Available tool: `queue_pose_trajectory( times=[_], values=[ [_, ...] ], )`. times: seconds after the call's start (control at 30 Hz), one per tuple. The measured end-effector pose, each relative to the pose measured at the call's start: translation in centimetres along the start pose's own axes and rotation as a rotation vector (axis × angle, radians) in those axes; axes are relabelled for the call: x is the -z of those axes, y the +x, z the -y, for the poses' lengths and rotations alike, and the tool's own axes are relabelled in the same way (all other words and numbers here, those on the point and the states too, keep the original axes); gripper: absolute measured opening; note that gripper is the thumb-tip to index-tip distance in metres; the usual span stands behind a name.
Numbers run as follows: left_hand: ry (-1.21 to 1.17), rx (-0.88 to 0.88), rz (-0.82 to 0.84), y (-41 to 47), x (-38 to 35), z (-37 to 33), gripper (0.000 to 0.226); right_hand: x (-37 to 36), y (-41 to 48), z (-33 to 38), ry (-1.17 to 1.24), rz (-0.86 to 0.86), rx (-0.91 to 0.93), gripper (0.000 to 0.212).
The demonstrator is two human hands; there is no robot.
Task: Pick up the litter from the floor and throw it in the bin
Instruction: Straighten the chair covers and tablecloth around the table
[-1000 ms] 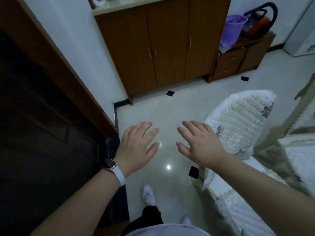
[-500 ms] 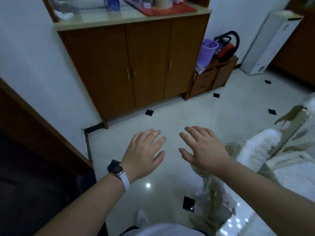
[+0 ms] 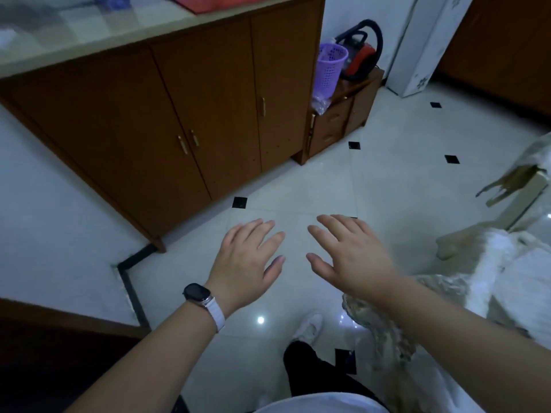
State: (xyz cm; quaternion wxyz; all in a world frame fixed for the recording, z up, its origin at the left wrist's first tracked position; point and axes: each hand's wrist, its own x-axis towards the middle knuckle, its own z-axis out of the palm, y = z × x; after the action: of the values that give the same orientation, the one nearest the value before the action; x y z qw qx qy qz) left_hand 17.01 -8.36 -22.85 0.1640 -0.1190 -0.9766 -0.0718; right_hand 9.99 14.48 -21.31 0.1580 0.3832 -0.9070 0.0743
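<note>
My left hand (image 3: 246, 260) and my right hand (image 3: 350, 257) are held out side by side above the pale tiled floor (image 3: 396, 186), palms down, fingers spread, holding nothing. A watch with a white strap is on the left wrist. A purple plastic basket bin (image 3: 330, 71) stands on a low wooden drawer unit (image 3: 334, 129) far ahead to the right, with a clear crumpled plastic bag (image 3: 320, 104) hanging at its foot. No litter shows on the visible floor.
A tall brown cabinet (image 3: 179, 120) fills the wall ahead. A red and black vacuum cleaner (image 3: 359, 55) sits beside the bin, a white box (image 3: 417, 46) leans behind it. A sofa with a white quilted cover (image 3: 507, 263) is on the right. My white shoe (image 3: 308, 326) is below.
The view has swung right and forward: the dark doorway slid out on the left, the bin and open floor came closer. Both hands stay spread and empty in front.
</note>
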Motion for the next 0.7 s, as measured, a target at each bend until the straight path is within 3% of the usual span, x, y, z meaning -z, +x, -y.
queue_pose_trajectory(
  times=[0.4,0.7],
  values=[
    [0.024,-0.237,0.05,21.0,-3.6,3.8,0.04,-2.7,10.3,-13.6,0.006,-0.036,-0.209,0.046],
    [-0.145,-0.538,0.015,34.6,-8.4,-1.0,0.039,-1.0,8.0,-22.4,-0.118,-0.057,-0.511,0.043]
  ],
)
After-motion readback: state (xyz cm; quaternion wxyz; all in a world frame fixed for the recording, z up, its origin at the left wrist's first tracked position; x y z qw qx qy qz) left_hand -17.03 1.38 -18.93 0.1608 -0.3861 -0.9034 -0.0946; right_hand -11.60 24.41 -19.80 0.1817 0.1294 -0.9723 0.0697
